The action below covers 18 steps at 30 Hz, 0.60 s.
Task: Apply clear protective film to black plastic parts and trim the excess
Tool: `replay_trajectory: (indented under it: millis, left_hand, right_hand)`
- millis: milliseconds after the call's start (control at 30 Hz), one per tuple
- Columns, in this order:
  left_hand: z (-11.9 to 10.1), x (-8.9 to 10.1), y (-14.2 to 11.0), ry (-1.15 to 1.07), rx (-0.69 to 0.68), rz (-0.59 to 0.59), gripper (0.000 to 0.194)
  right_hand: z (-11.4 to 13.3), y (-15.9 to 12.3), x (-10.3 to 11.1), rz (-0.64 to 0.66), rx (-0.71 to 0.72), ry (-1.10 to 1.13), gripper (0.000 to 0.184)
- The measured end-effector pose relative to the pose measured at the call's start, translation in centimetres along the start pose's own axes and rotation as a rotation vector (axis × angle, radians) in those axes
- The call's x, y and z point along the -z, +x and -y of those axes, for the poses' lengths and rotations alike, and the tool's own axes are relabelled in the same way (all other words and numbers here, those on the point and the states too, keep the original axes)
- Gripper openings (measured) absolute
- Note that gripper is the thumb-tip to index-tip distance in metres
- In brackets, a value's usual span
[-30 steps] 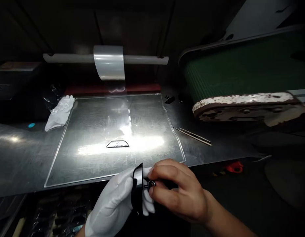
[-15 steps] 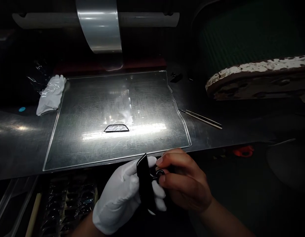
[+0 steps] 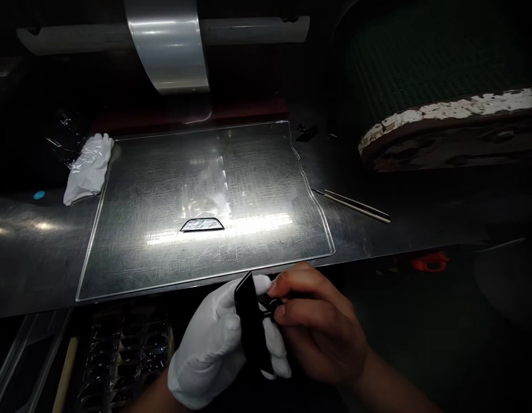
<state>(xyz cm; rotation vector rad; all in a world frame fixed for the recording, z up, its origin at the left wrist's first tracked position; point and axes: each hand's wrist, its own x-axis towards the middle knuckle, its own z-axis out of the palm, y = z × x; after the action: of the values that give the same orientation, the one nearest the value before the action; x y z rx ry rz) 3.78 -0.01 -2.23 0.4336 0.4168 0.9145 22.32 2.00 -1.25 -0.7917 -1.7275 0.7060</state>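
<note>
Glossy black, perhaps plastic, part (image 3: 251,321), white cloth glove (image 3: 212,350), scratched shiny metal table (image 3: 29,258)

sheet (image 3: 163,172) on table (image 3: 29,258) | glove (image 3: 87,169) left | sticks (image 3: 354,205) right

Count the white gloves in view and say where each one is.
2. One white glove is worn on the left hand, which grips a black part. The spare glove lies crumpled at the clear sheet's far left corner.

White glove (image 3: 210,350), glossy blk part (image 3: 252,327)
</note>
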Motion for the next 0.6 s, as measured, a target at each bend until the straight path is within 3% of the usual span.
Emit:
replay_trajectory:
  millis: [267, 467, 600]
  left_hand:
    - [0.21, -0.03, 0.04, -0.025, -0.06, 0.016, 0.045]
    - [0.26, -0.44, -0.04, -0.073, -0.109, 0.055, 0.045]
    - [0.3, -0.61, -0.33, -0.08, -0.138, 0.046, 0.044]
  right_hand:
    - [0.86, -0.2, 0.12, 0.043, -0.204, 0.22, 0.041]
    - [0.55, -0.58, -0.14, 0.014, -0.401, 0.383, 0.021]
    - [0.65, -0.2, -0.31, 0.053, -0.411, 0.399, 0.018]
